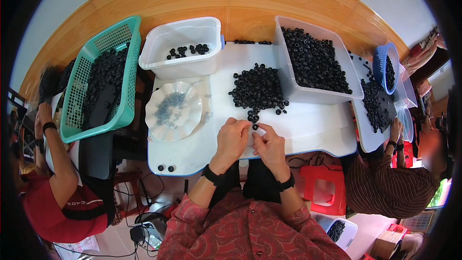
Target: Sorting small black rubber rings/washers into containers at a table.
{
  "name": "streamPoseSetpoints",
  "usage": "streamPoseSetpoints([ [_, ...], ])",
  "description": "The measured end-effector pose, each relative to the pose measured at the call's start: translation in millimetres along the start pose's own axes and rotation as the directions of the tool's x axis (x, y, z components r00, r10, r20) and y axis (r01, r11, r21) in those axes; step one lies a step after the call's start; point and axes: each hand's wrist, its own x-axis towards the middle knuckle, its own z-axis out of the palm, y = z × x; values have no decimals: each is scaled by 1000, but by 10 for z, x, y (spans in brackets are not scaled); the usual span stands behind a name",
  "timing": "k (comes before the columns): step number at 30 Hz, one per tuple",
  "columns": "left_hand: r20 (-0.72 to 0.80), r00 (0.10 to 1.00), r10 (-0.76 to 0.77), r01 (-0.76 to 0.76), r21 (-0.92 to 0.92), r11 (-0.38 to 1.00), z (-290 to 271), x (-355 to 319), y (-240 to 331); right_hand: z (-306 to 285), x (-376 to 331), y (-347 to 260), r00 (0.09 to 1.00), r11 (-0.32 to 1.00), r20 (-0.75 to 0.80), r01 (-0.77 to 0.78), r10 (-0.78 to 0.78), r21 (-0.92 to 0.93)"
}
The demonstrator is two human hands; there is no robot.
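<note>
Head view shows two hands close together over a white table [313,130], with a small black ring [255,126] pinched between them at the middle of the picture. What could go wrong? The ring is tiny and round, so I think it could slip out and roll off the near edge — two loose rings [165,168] already lie close to that edge at about 8 o'clock from the hands. A bump of a wrist could also knock the pile of black rings [258,89], which lies just past the fingers at 12 o'clock, and scatter it. The left hand [232,140] has its fingers curled in, tips touching the ring from the left. The right hand [271,145] is closed too, thumb and first finger pressed together by the ring; I cannot tell if it holds some small part as well. At 10 o'clock from the hands lies a wavy white plate [192,115] with tiny grey bits on it. Farther off at 1 o'clock stands a clear tub [288,86] full of rings. Other people work at both sides — their hands stay well apart from these two.
</note>
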Motion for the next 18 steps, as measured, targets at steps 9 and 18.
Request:
streamPoseSetpoints([
  [9,23,1000,-14,11,105,994,46,55,54,-3,0,40,1000,1000,-16,20,-20,15],
  [18,46,999,-14,8,130,991,51,-22,145,8,-1,60,999,998,-10,43,-43,36],
])
